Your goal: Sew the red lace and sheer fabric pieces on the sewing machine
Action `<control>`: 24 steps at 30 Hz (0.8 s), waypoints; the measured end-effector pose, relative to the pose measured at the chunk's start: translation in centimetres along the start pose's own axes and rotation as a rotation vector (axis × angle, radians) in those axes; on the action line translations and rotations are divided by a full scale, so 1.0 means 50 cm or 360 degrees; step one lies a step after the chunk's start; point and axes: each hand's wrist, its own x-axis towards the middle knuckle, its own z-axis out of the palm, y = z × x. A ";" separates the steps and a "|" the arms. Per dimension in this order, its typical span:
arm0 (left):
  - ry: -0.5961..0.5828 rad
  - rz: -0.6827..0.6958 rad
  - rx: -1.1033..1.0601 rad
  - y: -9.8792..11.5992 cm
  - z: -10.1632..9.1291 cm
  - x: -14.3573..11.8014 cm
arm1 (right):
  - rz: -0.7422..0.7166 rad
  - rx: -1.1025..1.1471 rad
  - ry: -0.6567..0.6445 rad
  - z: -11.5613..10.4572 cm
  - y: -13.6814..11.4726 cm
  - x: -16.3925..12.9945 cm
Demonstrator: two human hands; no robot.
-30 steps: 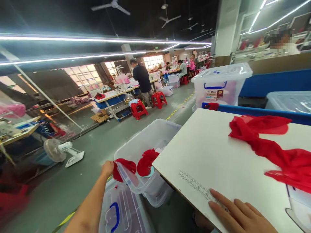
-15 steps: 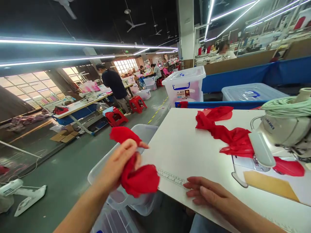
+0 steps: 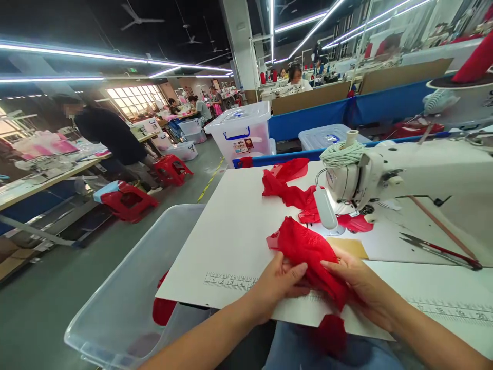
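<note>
A crumpled piece of red lace fabric (image 3: 304,246) is held between my two hands, above the front edge of the white sewing table (image 3: 227,226). My left hand (image 3: 283,280) pinches its left side, thumb on top. On the right side, my right hand (image 3: 356,282) grips the cloth, with its lower fingers partly hidden. One end of the fabric hangs past the table edge over my lap. Beyond it, more red fabric (image 3: 288,191) lies in a strip leading towards the sewing machine (image 3: 404,169), with some red cloth under the machine head.
An open clear plastic bin (image 3: 115,288) stands left of the table, some red cloth inside. Thread snips (image 3: 441,249) lie right on the table. A printed ruler (image 3: 231,281) runs along the front edge. Lidded boxes (image 3: 242,131) stand behind; a person (image 3: 111,133) leans over another table.
My left hand has brought the red fabric from over the bin to the table, and my right hand has taken hold of it too. The view has turned right.
</note>
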 end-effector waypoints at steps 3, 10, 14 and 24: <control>0.0114 0.0103 -0.0205 0.023 0.004 0.037 | -0.0162 -0.0305 -0.0012 -0.024 0.000 -0.005; 0.0335 0.0203 -0.0024 0.029 0.001 0.096 | -0.0620 -0.1089 0.0225 -0.083 0.012 0.001; 0.0752 0.0634 0.0448 0.040 -0.010 0.090 | -0.0766 -0.1219 0.0291 -0.102 0.030 0.000; 0.0065 0.0097 0.0729 0.074 0.005 0.121 | -0.1740 -0.2111 0.0211 -0.081 0.076 -0.022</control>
